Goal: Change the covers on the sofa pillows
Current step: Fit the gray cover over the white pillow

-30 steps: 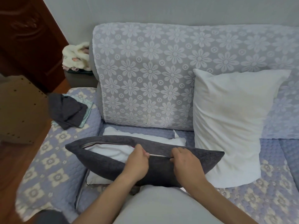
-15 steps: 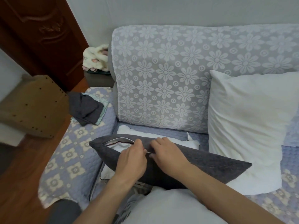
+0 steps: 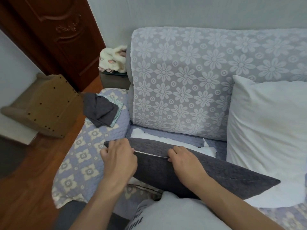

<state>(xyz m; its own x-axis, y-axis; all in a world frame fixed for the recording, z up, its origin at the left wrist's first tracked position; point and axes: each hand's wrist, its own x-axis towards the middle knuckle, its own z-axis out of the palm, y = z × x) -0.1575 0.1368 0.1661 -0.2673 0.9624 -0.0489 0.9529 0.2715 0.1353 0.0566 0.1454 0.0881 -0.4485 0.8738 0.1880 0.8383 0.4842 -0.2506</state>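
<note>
Floral quilting covers the sofa (image 3: 191, 83) seat and back beyond both hands, with a wooden floor (image 3: 33, 188) off to the left of them. Across the lap, under the hands, lies the pillow (image 3: 207, 171) in its dark grey cover, its long axis running from a corner just past the left hand (image 3: 118, 161) down to a point well right of the right hand (image 3: 186, 161), the zipper edge facing up. A second ago white filling showed through a gaping mouth on the left; now only a thin bright line of zipper (image 3: 149, 153) shows between the hands, so the left hand has travelled to the far left end and the opening looks all but shut. That suggests this pillow is nearly done. The left hand is curled at the cover's end, seemingly pinching the zipper pull, though the pull itself is hidden. The right hand presses the seam with bent fingers, gripping the fabric to steady it. A bare white pillow (image 3: 269, 133) stands to the right of the right hand, probably next. A white insert (image 3: 166, 141) lies flat just beyond the hands. Folded dark cloth (image 3: 99, 110) sits on the armrest beyond the left hand.
</note>
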